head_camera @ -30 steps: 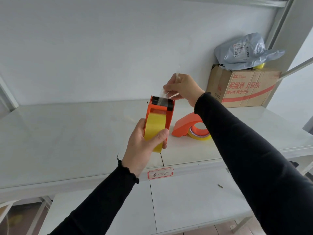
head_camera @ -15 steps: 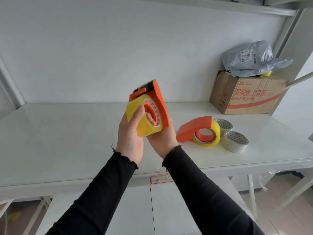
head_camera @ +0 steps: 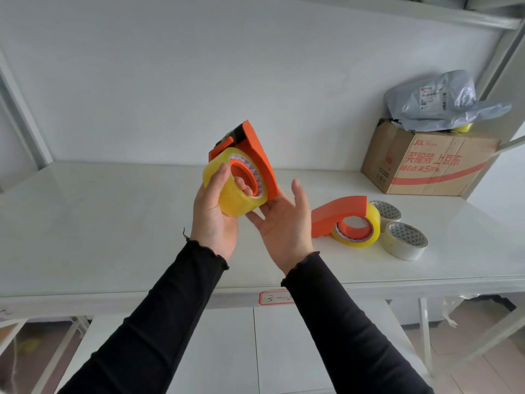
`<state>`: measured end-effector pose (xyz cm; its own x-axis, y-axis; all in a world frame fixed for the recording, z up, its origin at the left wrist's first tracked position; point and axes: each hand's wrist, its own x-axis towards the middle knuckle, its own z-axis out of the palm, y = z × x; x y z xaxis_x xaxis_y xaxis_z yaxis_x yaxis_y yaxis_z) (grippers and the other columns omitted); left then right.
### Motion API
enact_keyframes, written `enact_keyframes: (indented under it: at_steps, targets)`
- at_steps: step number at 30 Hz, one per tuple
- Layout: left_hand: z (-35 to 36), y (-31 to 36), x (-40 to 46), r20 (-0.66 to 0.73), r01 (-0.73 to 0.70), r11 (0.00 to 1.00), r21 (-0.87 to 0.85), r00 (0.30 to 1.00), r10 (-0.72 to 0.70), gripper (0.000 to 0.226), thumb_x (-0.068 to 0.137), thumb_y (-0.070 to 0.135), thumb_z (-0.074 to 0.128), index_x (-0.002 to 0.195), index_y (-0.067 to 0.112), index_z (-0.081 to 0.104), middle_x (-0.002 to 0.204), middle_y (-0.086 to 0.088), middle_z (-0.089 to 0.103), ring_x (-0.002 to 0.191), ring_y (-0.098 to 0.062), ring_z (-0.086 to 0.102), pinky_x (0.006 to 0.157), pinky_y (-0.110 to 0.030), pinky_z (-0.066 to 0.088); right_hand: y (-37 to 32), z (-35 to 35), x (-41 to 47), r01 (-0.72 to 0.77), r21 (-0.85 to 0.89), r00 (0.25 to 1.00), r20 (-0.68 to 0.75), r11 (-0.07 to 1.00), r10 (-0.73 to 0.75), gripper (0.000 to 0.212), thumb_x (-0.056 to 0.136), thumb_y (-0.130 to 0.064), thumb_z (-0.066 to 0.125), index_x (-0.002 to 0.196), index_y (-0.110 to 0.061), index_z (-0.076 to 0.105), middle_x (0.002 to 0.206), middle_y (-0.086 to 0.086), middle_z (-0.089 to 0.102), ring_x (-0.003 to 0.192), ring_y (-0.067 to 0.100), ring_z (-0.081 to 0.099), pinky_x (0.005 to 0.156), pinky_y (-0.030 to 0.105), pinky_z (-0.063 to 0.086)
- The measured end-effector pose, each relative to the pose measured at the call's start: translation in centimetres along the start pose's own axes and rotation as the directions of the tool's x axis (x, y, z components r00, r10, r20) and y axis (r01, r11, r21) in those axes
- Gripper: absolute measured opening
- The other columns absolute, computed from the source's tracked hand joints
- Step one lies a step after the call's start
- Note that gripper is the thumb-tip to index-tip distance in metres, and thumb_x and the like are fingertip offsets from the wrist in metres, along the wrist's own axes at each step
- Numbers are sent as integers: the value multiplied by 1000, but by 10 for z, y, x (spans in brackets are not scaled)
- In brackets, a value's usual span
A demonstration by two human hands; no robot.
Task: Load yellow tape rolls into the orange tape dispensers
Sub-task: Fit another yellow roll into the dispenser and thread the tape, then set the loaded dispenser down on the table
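I hold an orange tape dispenser [head_camera: 257, 155] in the air above the white shelf [head_camera: 85, 223], tilted, with a yellow tape roll [head_camera: 235, 200] seated on its orange hub. My left hand [head_camera: 213, 223] grips the roll, thumb on its outer face and fingertips inside the hub. My right hand [head_camera: 284, 226] is palm up just below and to the right, fingers spread, its fingertips near the roll's lower edge. A second orange dispenser [head_camera: 338, 213] with its own yellow roll [head_camera: 372, 223] lies on the shelf to the right.
Two pale tape rolls [head_camera: 406, 243] lie beside the second dispenser. A cardboard box [head_camera: 426, 166] with a grey plastic bag [head_camera: 443, 103] on top stands at the back right. A metal upright runs along the right edge. A lower shelf [head_camera: 227, 351] lies beneath.
One second ago my right hand pulled the tape end above the dispenser. It then came under the dispenser, and now it has opened and dropped slightly away while the left hand keeps hold.
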<state>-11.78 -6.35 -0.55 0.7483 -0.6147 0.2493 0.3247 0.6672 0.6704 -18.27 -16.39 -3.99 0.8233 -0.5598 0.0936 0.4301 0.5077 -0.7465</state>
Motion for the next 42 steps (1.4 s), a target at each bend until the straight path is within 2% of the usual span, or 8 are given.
enact_keyframes:
  at_steps: [8,11,14,18,26,33,38,42]
  targets:
    - [-39,4,8,67,136,967,214,986,-153,31,95,35,52,107,9,62,97,-7,69,99,-23,66,96,-39,51,-11,22,25,223,-555,952,-52,801,-302,27,93,-12,63,118,-7,70,104,19,76,99,35,73,91,53,56]
    - [-81,28,17,-94,253,544,800,948,-304,72,75,62,64,128,14,59,127,2,63,121,-20,59,101,-33,44,-34,27,42,340,-884,915,232,321,-331,41,89,-7,61,128,-16,70,104,-2,75,87,10,66,82,28,54]
    - [-116,51,20,-158,177,36,984,941,-301,56,87,51,63,131,17,58,127,3,61,116,-18,60,95,-31,46,-34,30,55,406,-882,892,440,-240,-105,43,87,-16,58,129,-20,69,121,-1,74,107,23,66,90,35,50]
    - [-135,64,15,-104,24,-232,972,935,-340,17,91,35,61,96,20,66,99,3,69,93,-20,64,73,-26,46,-13,27,65,503,-747,863,463,-435,202,44,89,-21,55,132,-27,67,128,-5,70,115,24,63,90,30,45]
    - [-150,63,10,-15,-75,-228,971,929,-369,18,91,29,60,90,12,66,83,6,63,77,-15,56,64,-21,39,-33,51,75,462,-758,814,156,-461,560,54,84,-65,64,126,-31,62,120,-11,62,109,12,53,93,31,43]
    - [-145,66,23,29,-156,-318,935,929,-370,17,90,29,55,86,15,64,77,10,58,75,-15,53,65,-26,38,13,127,119,432,-787,845,183,-441,502,24,100,-23,54,110,-12,72,101,2,69,89,19,63,85,33,49]
    - [-154,71,24,18,-149,-354,923,938,-347,13,89,36,54,85,26,61,78,15,57,75,-11,55,68,-28,41,12,149,131,450,-444,796,-193,-774,574,77,84,-69,62,132,-9,58,129,9,62,116,29,63,84,34,51]
    - [-155,68,25,33,-162,-342,926,935,-353,16,89,39,54,91,27,64,81,17,59,80,-11,57,71,-27,43,-9,127,131,378,-392,752,-398,-839,525,48,95,-43,65,118,-1,64,120,16,70,100,30,71,56,26,52]
